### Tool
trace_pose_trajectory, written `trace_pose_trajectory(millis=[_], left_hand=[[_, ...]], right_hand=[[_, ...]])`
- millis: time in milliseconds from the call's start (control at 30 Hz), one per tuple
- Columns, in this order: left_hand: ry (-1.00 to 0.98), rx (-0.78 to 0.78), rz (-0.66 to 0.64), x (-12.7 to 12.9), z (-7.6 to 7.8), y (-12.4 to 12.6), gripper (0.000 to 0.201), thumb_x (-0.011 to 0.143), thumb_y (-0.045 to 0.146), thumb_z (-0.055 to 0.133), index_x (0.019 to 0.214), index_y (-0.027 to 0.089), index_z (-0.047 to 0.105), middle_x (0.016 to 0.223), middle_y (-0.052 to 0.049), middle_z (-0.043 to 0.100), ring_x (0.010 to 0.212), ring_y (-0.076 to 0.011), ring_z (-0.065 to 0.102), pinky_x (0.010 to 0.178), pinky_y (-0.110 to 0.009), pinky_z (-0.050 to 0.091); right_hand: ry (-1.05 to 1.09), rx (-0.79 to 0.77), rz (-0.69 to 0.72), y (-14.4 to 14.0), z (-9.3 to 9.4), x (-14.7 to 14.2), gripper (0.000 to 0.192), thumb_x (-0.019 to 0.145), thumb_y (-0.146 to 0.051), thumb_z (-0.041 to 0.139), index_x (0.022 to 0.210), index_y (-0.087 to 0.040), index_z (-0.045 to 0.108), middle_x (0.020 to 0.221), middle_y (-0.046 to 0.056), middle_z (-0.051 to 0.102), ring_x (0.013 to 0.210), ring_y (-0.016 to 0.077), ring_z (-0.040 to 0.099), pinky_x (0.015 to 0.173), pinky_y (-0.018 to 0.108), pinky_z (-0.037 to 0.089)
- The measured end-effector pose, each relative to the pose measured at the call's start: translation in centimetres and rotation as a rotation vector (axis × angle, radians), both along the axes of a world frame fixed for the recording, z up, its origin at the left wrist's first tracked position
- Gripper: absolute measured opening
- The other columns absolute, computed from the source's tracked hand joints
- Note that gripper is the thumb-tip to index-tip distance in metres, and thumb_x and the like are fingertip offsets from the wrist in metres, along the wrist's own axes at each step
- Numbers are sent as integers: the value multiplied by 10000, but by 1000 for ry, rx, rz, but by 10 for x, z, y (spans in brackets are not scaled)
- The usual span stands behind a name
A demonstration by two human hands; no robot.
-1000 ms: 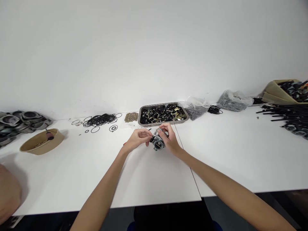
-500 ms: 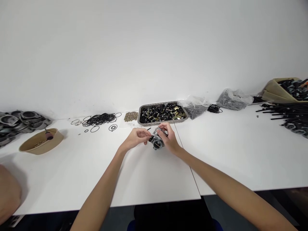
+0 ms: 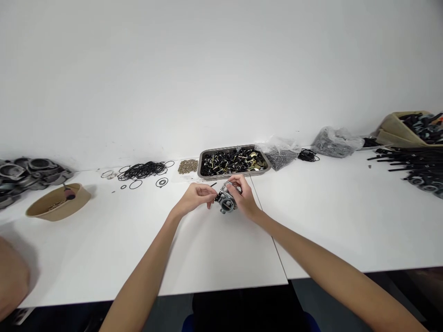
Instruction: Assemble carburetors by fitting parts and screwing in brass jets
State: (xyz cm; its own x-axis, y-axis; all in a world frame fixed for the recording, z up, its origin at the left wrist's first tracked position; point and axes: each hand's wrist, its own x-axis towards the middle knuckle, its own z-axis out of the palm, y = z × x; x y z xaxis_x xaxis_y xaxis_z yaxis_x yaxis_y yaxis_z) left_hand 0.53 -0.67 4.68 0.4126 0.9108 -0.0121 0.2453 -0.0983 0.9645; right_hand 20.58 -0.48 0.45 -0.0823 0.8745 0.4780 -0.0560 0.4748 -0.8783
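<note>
While held, carburetor (image 3: pixel 227 202) bore camera-facing.

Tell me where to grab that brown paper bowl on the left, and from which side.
Grip the brown paper bowl by its near rim, coming from above and the front. It stands upright and open-topped, so the thin rim can likely be pinched. A red-handled tool leans on its far right edge, and grey metal housings crowd behind, so avoid those sides.
</note>
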Motion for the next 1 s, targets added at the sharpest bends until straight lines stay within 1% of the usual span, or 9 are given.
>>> trace_pose_trajectory(millis=[167, 433, 800, 1000], left_hand=[[8, -25, -8, -1, 1, 1, 222, 748, 280, 750, 890, 114, 714, 672, -50, 690, 560, -127, 623, 626, -269, 506], [36, -6, 25, 0, 1, 0, 206, 751, 263, 742, 887, 110, 719, 660, -49, 689, 566, -113, 617, 616, -250, 494], [-29, -11, 27, 1, 0, 1, 183, 744, 233, 728, 865, 97, 712, 648, -40, 678, 501, -134, 625, 568, -276, 515], [-48, 8, 1, -2, -2, 2, 175, 768, 236, 725, 888, 111, 704, 673, -35, 690, 562, -134, 661, 628, -264, 536]], right_hand=[[23, 12, 7, 1, -1, 0, 171, 922, -369, 587, 989, -224, 526, 908, 16, 583, 816, 157, 590, 781, 309, 484], [30, -14, 6, 0, 1, -1, 173, 920, -361, 591, 986, -216, 526, 903, 17, 581, 814, 158, 590, 781, 306, 471], [17, -35, -4, -1, 3, -1, 181, 913, -370, 600, 980, -219, 528, 900, 18, 580, 820, 164, 580, 776, 306, 461], [16, -35, -7, 0, 2, -1, 172, 915, -367, 598, 978, -223, 528, 904, 18, 588, 821, 164, 589, 776, 308, 472]])
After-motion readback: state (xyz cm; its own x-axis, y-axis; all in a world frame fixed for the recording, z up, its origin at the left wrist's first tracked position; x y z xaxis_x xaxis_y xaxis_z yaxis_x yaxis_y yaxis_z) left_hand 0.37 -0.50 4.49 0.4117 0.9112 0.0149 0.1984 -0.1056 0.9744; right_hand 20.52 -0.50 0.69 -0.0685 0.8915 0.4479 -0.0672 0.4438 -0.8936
